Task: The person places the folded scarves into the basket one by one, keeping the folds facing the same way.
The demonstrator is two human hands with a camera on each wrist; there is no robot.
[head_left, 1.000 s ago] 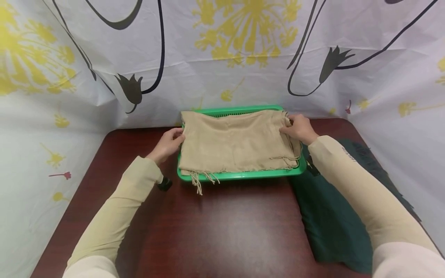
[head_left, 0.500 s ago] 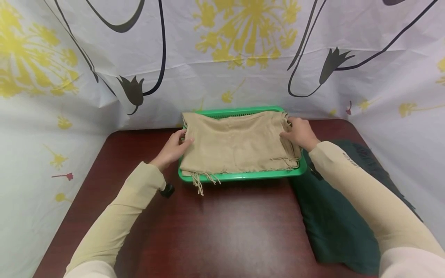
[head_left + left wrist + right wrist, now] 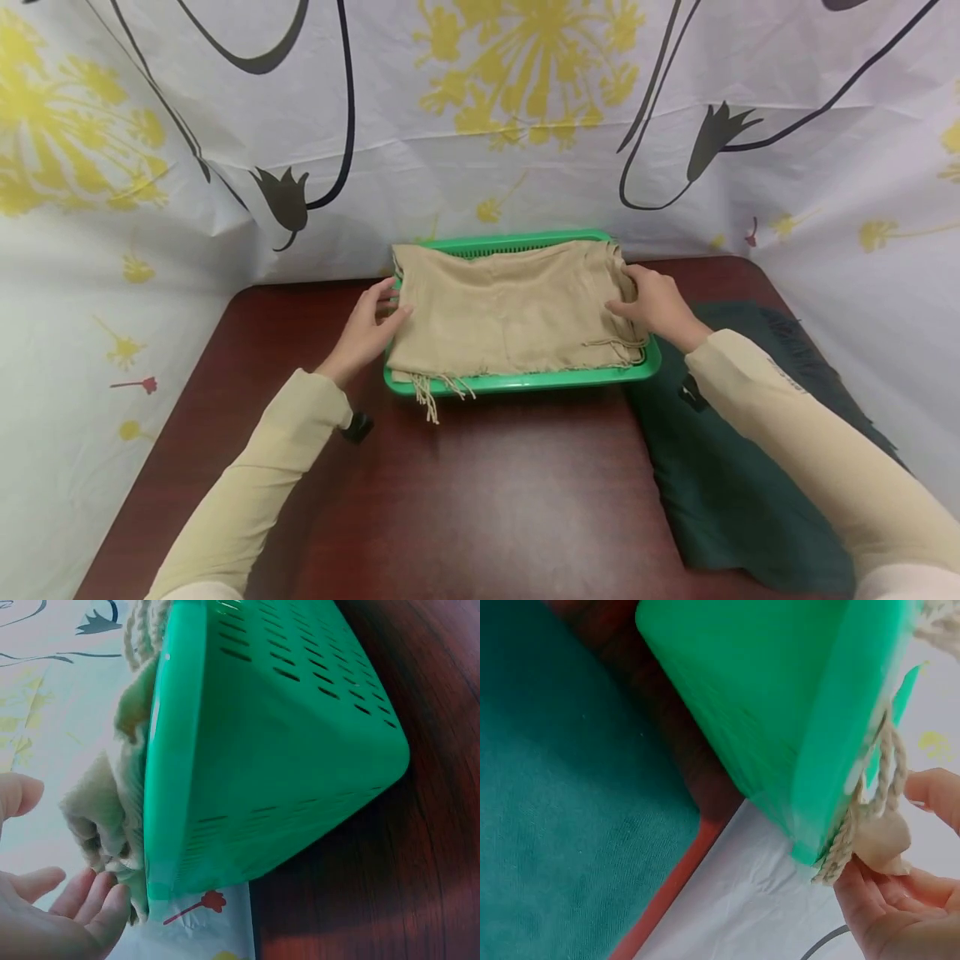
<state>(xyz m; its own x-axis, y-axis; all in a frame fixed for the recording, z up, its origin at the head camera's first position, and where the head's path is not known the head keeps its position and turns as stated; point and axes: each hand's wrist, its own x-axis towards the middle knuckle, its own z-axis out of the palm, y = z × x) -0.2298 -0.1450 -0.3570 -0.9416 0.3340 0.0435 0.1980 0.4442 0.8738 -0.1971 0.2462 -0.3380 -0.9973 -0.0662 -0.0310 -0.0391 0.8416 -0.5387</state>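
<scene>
A folded beige scarf [image 3: 502, 312] with fringe lies in a green plastic basket [image 3: 525, 382], some tassels hanging over its front rim. My left hand [image 3: 362, 332] is at the scarf's left edge, thumb apart from the fingers; in the left wrist view the fingertips touch the cloth folds [image 3: 101, 802]. At the right edge is my right hand [image 3: 660, 307]. The right wrist view has its fingertips against the scarf's edge [image 3: 885, 840], with the thumb held away from it. Parts of the left fingers are hidden behind the scarf in the head view.
A dark green fringed cloth [image 3: 735, 450] lies on the brown table [image 3: 480, 500], to the right of the basket and partly under my right forearm. Behind the table hangs a white patterned sheet [image 3: 480, 158].
My right hand has shifted slightly right and toward me, and its thumb has come away from the scarf. The left fingers have spread a little. Scarf and basket stay in place.
</scene>
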